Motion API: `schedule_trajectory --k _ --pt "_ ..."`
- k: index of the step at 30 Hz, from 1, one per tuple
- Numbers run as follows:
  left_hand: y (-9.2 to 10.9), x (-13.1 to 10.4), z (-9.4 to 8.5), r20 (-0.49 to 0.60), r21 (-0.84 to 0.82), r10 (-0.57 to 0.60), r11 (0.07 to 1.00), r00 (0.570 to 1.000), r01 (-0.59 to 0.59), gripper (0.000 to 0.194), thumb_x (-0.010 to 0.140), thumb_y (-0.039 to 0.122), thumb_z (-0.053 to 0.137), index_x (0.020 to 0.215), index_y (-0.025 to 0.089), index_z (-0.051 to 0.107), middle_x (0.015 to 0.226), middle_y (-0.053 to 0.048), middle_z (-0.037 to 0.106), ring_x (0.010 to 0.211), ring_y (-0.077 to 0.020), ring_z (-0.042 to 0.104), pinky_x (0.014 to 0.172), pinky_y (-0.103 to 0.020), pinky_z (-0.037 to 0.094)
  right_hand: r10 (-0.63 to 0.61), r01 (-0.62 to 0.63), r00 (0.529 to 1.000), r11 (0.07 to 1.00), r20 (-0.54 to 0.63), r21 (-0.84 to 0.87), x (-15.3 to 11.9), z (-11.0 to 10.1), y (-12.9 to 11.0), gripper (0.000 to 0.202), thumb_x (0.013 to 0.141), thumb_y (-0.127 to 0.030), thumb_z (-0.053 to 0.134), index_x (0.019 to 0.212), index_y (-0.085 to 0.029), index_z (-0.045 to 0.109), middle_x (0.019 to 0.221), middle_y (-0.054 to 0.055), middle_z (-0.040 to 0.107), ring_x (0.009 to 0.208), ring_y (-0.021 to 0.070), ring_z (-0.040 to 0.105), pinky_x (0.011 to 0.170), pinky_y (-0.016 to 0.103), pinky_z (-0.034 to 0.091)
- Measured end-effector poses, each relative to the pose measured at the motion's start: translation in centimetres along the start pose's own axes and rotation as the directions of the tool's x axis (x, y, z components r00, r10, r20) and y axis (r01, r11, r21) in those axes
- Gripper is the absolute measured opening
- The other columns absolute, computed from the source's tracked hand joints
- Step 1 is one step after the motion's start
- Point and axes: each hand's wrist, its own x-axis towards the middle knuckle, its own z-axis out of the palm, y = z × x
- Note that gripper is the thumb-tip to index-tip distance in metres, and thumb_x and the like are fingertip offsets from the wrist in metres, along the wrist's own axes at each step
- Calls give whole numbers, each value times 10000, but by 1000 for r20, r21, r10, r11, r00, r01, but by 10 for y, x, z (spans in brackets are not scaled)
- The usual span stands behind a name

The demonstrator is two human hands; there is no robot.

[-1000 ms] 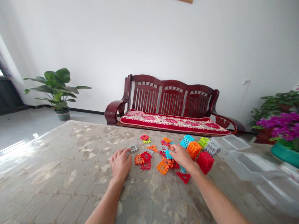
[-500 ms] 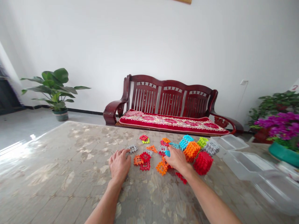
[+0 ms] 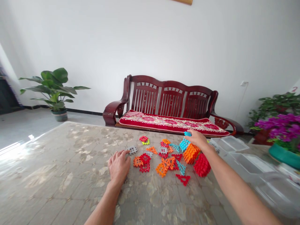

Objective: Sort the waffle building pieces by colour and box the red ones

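My left hand [image 3: 119, 164] lies on the patterned tablecloth, fingers spread, its index fingertip touching a grey piece [image 3: 132, 150]. Above the blue stack [image 3: 184, 145], my right hand [image 3: 197, 139] pinches a blue piece [image 3: 187, 133]. Beside that stack stand an orange stack [image 3: 191, 153] and a red stack [image 3: 202, 165]; a grey stack is mostly hidden behind my right forearm. Loose square and triangular pieces lie between my hands, among them an orange square [image 3: 161, 170], a blue triangle [image 3: 181, 168] and a red triangle [image 3: 183, 179].
Clear plastic boxes [image 3: 250, 162] stand at the table's right side, near a teal pot [image 3: 284, 155] of purple flowers. Behind the table [image 3: 58, 175] is a wooden bench [image 3: 172, 100] with a red cover. A potted plant [image 3: 59, 115] stands on the floor at the left.
My right hand has moved from the loose pieces, up and to the right, to the top of the blue stack, carrying the blue piece. My left hand has stayed in place.
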Motion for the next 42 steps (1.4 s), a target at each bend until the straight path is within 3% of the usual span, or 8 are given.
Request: schedule_trajectory --k 7,11,14,17,25,35,38,42 --pt "1 -1 -2 -6 -4 3 1000 1000 -3 396 837 249 415 1139 290 667 1249 -38 630 1239 -261 476 1066 -429 279 40 -37 998 997 49 -66 8 4 14 532 739 -423 620 1234 -230 605 1197 92 666 1099 259 612 856 307 437" --pt "2 -2 -3 -3 -3 2 1000 1000 -2 389 838 250 418 1128 291 675 1250 -40 630 1228 -258 485 1063 -428 280 3 -4 999 1000 -42 -14 7 7 14 477 759 -429 601 1189 -226 644 1175 87 678 1084 268 618 865 331 456" --pt "1 -1 -2 -2 1 6 1000 1000 -6 386 835 250 424 1124 298 675 1250 -37 632 1235 -261 478 1063 -432 278 -109 122 987 987 -118 106 3 14 -2 405 813 -367 539 1173 -217 648 1161 66 685 1053 228 629 864 304 464" --pt "0 0 0 -4 2 3 1000 1000 -3 387 832 252 425 1125 305 673 1252 -33 630 1232 -262 481 1061 -435 279 -253 258 966 952 -50 165 -4 34 -29 406 840 -317 508 1218 -207 611 1191 66 671 1052 198 626 883 278 451" --pt "1 -1 -1 -2 -1 -4 1000 1000 4 388 836 254 414 1123 302 671 1271 -24 619 1251 -248 467 1067 -425 273 -314 299 939 947 141 121 -8 104 -76 349 886 -346 482 1149 -173 634 1124 117 678 1057 228 609 895 318 420" --pt "2 -1 -3 0 -18 4 1000 1000 -4 374 833 240 422 1103 292 675 1261 -26 624 1234 -251 480 1065 -426 281 -549 524 833 824 69 216 -52 120 -102 318 857 -212 502 1133 -226 658 1229 38 640 1165 171 544 1009 292 366" --pt "2 -1 -2 -7 -20 9 1000 1000 -9 378 831 238 424 1111 290 672 1262 -31 624 1236 -254 479 1061 -431 287 -472 460 880 875 59 148 -49 115 -95 345 873 -175 458 1150 -242 652 1214 17 654 1122 143 576 970 243 399" --pt "2 -2 -2 -7 -14 7 1000 1000 -7 376 829 238 426 1106 294 676 1264 -31 622 1234 -253 481 1056 -426 294 -338 339 939 941 70 -2 -30 103 -74 424 863 -92 417 1225 -197 611 1246 80 635 1158 195 560 971 290 404"
